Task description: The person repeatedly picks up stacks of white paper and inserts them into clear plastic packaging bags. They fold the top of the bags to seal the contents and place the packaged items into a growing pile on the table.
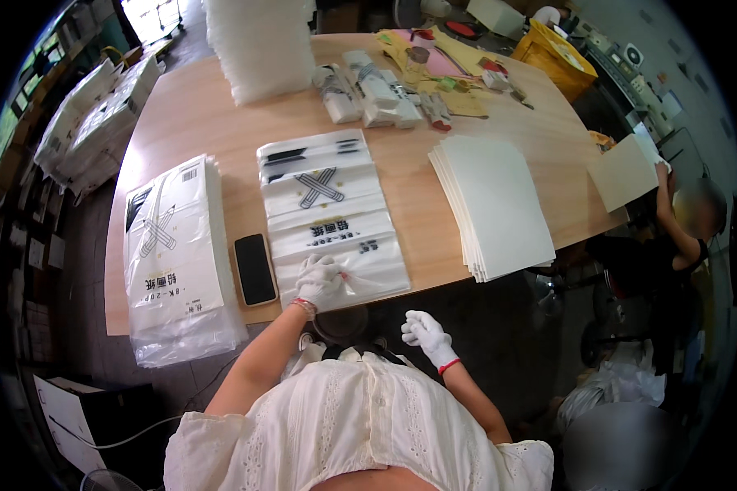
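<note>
A stack of clear plastic bags point(327, 213) with black pencil prints lies flat in front of me. My left hand point(319, 281), in a white glove, is on its near end, fingers curled and closed on the top plastic bag. Just off the table's near edge hovers my right hand point(426, 334), also gloved, with fingers folded in and nothing visible in them. To its upper right, a fanned stack of white paper sheets point(499, 204) reaches the table edge. A black phone point(255, 268) lies left of the bags, beside a thick pile of filled paper packs point(176, 245) in printed plastic.
A tall white stack point(260, 49) stands at the table's far side. Behind the bags lie several plastic-wrapped bundles point(377, 90) and yellow wrapping paper point(458, 98). A co-worker point(684, 221) at right handles a sheet point(622, 172). White packs point(98, 114) are piled at left.
</note>
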`<state>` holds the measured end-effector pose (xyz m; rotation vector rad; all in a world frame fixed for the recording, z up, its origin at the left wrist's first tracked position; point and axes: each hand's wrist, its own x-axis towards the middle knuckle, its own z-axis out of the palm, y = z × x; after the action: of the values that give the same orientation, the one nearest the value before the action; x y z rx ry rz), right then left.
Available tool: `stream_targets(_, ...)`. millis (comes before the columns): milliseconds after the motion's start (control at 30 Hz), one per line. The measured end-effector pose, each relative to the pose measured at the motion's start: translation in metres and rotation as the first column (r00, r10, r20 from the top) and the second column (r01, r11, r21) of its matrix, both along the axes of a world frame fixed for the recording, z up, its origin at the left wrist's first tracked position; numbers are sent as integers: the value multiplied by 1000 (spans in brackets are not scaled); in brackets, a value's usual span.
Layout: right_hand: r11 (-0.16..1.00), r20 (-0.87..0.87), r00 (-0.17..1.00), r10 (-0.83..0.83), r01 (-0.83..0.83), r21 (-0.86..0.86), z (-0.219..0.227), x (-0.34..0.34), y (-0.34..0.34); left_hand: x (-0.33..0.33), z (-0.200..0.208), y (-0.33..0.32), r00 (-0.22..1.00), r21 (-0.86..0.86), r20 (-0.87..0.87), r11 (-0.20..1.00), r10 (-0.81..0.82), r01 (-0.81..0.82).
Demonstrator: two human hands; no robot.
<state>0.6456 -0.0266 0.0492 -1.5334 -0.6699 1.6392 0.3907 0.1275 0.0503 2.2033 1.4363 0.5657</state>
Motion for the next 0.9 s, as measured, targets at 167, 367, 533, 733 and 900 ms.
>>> stream_targets(167, 979, -66, 978, 198, -201, -35, 16, -33, 34, -6, 17, 16, 999, -179, 4, 983, 52, -50)
stream_targets(367, 950, -106, 994, -36, 67, 304, 17, -114, 139, -14, 35, 30, 995, -41, -8, 995, -95, 94)
stream_targets(533, 840, 941, 330, 79, -531, 116, 6, -55, 136, -50, 44, 89, 30, -504, 853, 806, 521, 310)
stream_targets(733, 208, 559, 797, -227, -521, 828, 67, -130, 167, -19, 79, 105, 623, -557, 700, 813, 351, 168)
stream_targets(900, 592, 878, 434, -202, -660, 462, 15, -127, 190, 6, 158, 91, 641, -288, 760, 939, 104, 190)
